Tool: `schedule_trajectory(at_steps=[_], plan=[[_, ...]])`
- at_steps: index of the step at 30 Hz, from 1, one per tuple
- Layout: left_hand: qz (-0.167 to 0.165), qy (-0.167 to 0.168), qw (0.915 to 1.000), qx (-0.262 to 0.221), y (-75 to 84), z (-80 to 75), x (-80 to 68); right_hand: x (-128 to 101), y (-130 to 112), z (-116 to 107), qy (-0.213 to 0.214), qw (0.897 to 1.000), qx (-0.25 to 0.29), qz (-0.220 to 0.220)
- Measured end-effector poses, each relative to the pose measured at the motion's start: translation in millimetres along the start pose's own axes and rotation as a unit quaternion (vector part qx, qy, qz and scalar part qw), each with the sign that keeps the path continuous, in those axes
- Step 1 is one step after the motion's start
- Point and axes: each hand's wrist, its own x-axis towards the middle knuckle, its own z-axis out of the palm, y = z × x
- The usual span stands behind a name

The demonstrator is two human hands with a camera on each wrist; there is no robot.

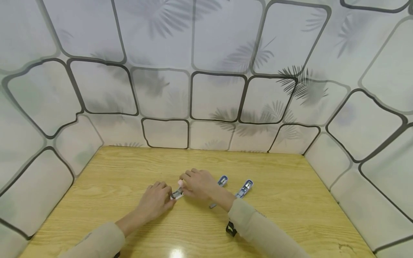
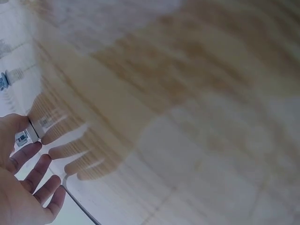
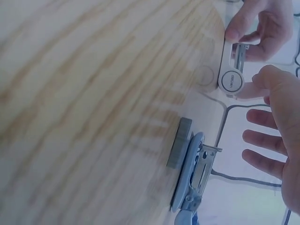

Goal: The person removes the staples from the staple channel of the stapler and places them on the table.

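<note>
A small white stapler (image 1: 177,194) with a pink part lies between both hands over the table. Its metal magazine and round pivot show in the right wrist view, where the stapler (image 3: 231,80) is swung open. My left hand (image 1: 155,200) pinches its near end between thumb and index finger; the other fingers spread apart in the left wrist view. My right hand (image 1: 200,185) pinches the pink part, its remaining fingers held away. Just right of that hand lies a blue stapler (image 1: 222,180), partly hidden by the right wrist. Another blue stapler (image 1: 244,189) lies farther right, its metal parts exposed.
A small grey bar (image 1: 212,205) lies by the right forearm; it also shows beside a blue stapler (image 3: 190,176) in the right wrist view. The wood-grain table (image 1: 138,161) is bordered by patterned fabric walls (image 1: 216,96) at the back and sides.
</note>
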Motion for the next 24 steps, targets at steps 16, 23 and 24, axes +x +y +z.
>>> schedule_trajectory(at_steps=[16,23,24], plan=[[0.002,0.003,1.0,0.002,0.2,-0.3,0.6,-6.0,10.7,1.3,-0.011,0.999,0.013,0.04],[-0.004,0.004,1.0,-0.006,0.7,-0.8,1.2,-9.4,18.2,5.3,-0.017,0.997,0.024,0.065],[-0.005,0.005,0.9999,-0.007,0.9,-0.8,1.4,-10.0,19.3,5.4,-0.017,0.997,0.027,0.068]])
